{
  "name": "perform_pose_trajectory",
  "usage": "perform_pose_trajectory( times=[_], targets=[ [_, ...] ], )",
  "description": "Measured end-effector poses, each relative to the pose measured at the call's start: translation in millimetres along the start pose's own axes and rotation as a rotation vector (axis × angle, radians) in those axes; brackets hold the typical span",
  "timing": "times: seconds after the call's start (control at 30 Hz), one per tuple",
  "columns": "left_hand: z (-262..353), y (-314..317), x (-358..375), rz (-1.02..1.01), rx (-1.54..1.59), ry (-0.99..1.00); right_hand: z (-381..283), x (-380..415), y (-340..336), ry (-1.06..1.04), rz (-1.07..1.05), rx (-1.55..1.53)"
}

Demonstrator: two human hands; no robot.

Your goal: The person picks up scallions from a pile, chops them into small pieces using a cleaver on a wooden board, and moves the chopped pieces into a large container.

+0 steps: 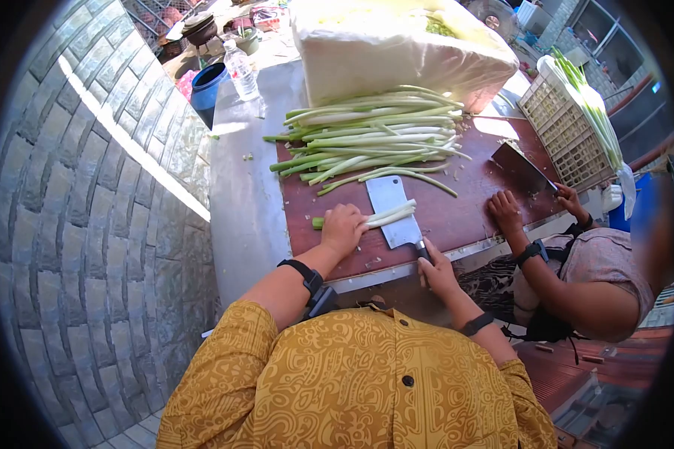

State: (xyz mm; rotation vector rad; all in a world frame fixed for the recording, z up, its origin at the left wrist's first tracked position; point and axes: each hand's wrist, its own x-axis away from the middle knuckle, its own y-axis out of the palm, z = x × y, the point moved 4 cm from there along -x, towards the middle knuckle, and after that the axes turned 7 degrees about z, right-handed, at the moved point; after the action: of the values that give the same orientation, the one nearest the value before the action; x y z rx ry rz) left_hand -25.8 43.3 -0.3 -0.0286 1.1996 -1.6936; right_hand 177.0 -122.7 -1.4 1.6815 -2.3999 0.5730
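Note:
My left hand (344, 229) is closed around a few short lengths of green onion (391, 215), their white ends pointing right. Those ends lie across the broad blade of a cleaver (385, 193), which is flat above the red-brown board (311, 243). My right hand (439, 271) grips the cleaver's dark handle near the board's front edge. Just beyond the blade, a large pile of long green onions (382, 138) is spread sideways over the board. Whether the blade touches the board is hard to see.
To my right, a co-worker's hand (569, 200) holds another cleaver (522, 168) over the same board. A plastic-lined white box (404, 63) stands behind the pile. A crate (565, 135) carries more green onions. A bottle (241, 71) stands at the back left, beside a blue bucket (206, 93).

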Motion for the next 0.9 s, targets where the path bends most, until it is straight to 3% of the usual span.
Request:
perform_pose_trajectory(
  times=[0.37, 0.9],
  targets=[
    [0, -1, -1, -0.008, 0.038, -0.029, -2, 55, -6, 0.076, -0.003, 0.001],
    [0, 0, 1, -0.009, 0.023, -0.016, -1, 30, 22, 0.034, 0.033, -0.008]
  ],
)
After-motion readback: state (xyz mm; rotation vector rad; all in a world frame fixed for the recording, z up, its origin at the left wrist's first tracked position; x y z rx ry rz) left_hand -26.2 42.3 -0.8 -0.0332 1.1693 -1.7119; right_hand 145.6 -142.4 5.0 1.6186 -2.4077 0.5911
